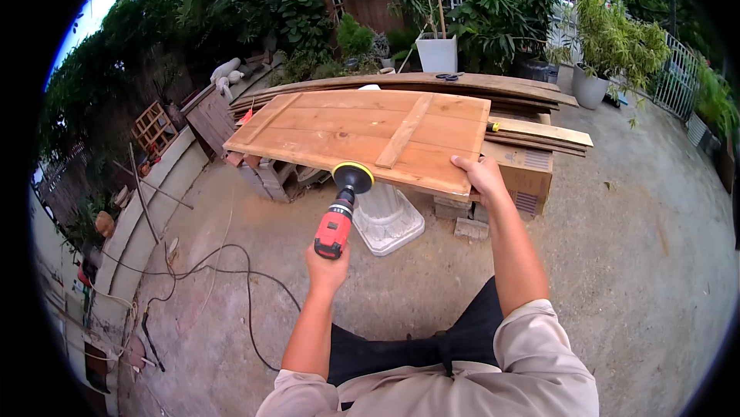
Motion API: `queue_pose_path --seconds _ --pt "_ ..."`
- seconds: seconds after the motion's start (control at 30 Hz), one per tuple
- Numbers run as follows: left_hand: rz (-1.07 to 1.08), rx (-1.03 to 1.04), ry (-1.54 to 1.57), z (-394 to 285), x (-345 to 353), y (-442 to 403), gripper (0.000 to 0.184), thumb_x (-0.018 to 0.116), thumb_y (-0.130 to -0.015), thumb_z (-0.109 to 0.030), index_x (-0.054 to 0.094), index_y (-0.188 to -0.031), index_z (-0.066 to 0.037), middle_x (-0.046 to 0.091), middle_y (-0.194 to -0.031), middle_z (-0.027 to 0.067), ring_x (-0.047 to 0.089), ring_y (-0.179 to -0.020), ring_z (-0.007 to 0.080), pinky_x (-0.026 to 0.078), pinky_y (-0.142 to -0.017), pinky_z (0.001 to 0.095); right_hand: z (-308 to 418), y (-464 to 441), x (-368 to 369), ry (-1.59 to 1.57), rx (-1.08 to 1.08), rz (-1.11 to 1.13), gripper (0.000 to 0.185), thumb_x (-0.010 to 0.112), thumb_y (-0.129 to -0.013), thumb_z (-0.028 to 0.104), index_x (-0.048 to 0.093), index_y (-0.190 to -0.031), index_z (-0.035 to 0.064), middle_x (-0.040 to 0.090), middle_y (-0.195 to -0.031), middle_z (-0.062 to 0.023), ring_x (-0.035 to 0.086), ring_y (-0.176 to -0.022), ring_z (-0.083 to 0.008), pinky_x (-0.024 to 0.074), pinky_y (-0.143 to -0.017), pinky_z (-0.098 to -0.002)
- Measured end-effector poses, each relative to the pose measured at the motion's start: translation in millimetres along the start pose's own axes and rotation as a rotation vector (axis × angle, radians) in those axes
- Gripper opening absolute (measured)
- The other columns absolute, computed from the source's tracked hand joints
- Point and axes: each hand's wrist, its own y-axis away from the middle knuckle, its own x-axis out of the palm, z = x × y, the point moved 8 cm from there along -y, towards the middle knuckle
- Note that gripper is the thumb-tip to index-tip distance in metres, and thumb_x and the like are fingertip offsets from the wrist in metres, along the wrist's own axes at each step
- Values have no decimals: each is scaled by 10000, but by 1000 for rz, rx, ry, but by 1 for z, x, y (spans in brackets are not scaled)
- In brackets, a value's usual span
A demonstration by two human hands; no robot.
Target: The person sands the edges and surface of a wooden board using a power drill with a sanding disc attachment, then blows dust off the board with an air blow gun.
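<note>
My left hand (327, 265) is wrapped round the handle of a red and black cordless drill (334, 224). A round black sanding pad with a yellow rim (354, 177) is fitted to the drill and sits at the near long edge of a wooden panel (343, 136); whether it touches the wood I cannot tell. Two crosswise battens run over the panel. At its near right corner, my right hand (484, 176) grips the panel, thumb on top and fingers beneath. A white pedestal (388, 220) stands below the panel.
Long planks (532, 93) are stacked behind the panel, with black scissors (449, 76) on them. A cardboard box (520, 174) stands at right. A black cable (248, 274) loops over the concrete floor at left. Potted plants (592, 85) line the back.
</note>
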Motion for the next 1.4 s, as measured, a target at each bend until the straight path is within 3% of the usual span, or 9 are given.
queue_pose_path --seconds 0.1,0.13,0.27,0.4,0.77,1.07,1.17,1.27,1.4 --pt "-30 -82 55 1 3 -3 124 716 -867 -70 709 -972 -6 691 -791 62 643 -734 124 537 -718 331 -3 1 -1 -12 13 -5 369 817 -856 237 733 -1016 -85 718 -770 -116 622 -540 -163 424 -448 -319" --pt "-27 -59 44 -4 2 -1 124 717 -866 -70 708 -972 -6 691 -790 63 645 -735 125 537 -716 332 -1 1 -1 58 21 32 420 802 -895 237 695 -1106 -110 754 -938 -181 743 -718 -234 599 -600 -370" --pt "-7 -46 -46 -15 0 8 130 725 -857 -77 700 -963 -6 688 -780 63 648 -730 128 536 -707 335 5 5 0 60 20 27 453 816 -885 248 684 -1105 -125 749 -924 -183 742 -711 -237 595 -575 -366" --pt "-43 -88 48 4 4 5 122 734 -849 -84 693 -928 0 674 -750 61 637 -703 132 534 -688 343 3 6 0 -13 12 -2 368 830 -855 237 723 -1002 -83 714 -794 -116 637 -571 -170 441 -457 -332" --pt "1 -26 -103 -14 7 17 156 737 -848 -78 692 -967 11 686 -753 84 644 -709 139 534 -690 344 13 17 2 -47 19 -17 383 833 -849 203 713 -1057 -95 731 -849 -140 665 -602 -191 463 -467 -350" --pt "-60 -61 -34 -1 7 17 177 741 -833 -68 698 -987 10 721 -807 110 678 -751 148 547 -723 345 17 23 2 -29 40 0 395 825 -858 186 700 -1091 -107 742 -905 -160 694 -660 -201 482 -490 -339" --pt "-86 -102 51 7 6 15 105 719 -854 -86 702 -922 -6 659 -741 52 616 -685 144 529 -684 358 13 19 0 -43 30 -8 398 826 -858 189 701 -1094 -106 741 -894 -155 681 -645 -192 464 -484 -329" --pt "-76 22 -44 -8 6 19 104 709 -854 -83 698 -921 -4 655 -742 55 612 -681 143 530 -685 358 15 17 1 -9 36 -5 405 830 -856 196 701 -1094 -105 740 -886 -149 675 -641 -186 464 -488 -325" --pt "-97 -85 53 7 7 15 135 719 -843 -84 707 -951 -3 680 -759 75 640 -698 150 536 -700 353 9 12 -1 29 50 -5 417 833 -855 218 703 -1089 -101 738 -876 -139 673 -638 -179 461 -489 -324"
